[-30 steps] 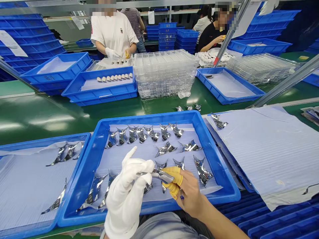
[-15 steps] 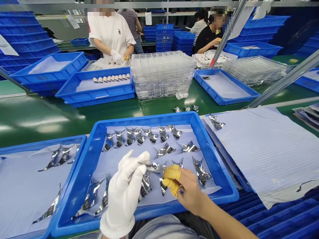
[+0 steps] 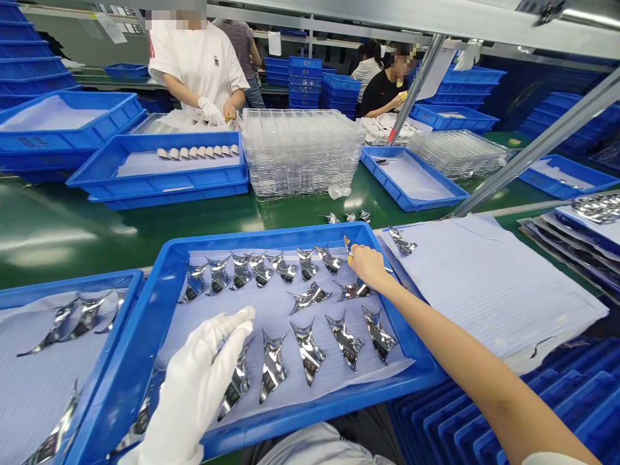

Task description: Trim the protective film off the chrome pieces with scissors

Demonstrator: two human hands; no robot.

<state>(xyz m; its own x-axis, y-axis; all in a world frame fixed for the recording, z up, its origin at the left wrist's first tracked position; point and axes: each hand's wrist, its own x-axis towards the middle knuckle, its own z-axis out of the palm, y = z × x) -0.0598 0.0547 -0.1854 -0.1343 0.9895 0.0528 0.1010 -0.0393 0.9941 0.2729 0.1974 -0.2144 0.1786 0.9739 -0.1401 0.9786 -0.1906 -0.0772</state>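
- Note the right hand (image 3: 365, 265) at the far right corner of the shallow blue plastic tray (image 3: 162, 284): bare apart from yellow rubber finger cots (image 3: 349, 259), fingers curled shut. Apparently pinching a mirror-bright, curved, pointed chrome piece (image 3: 347, 244) at the right end of the back row (image 3: 261, 268). Grip mostly hidden behind the hand.
- Note the left hand (image 3: 203, 368) in its white cloth glove: fingers straight and slightly spread, holding nothing, fingertips just beside a like part in the near row (image 3: 237, 384).
- As a judgement, grip the chrome piece by edges and tips only, through the cots — never bare skin on the plated face.
- Set down on the pale ribbed foam liner (image 3: 281, 303), next to the last part of the back row but apart from it; avoid metal on metal.
- Match the lean and spacing of the neighbouring parts.
- Lift clear instead of sliding — scuffing of the mirror finish looks the likeliest fault.
- Hold the gloved palm flat and low, clear of the upturned points.
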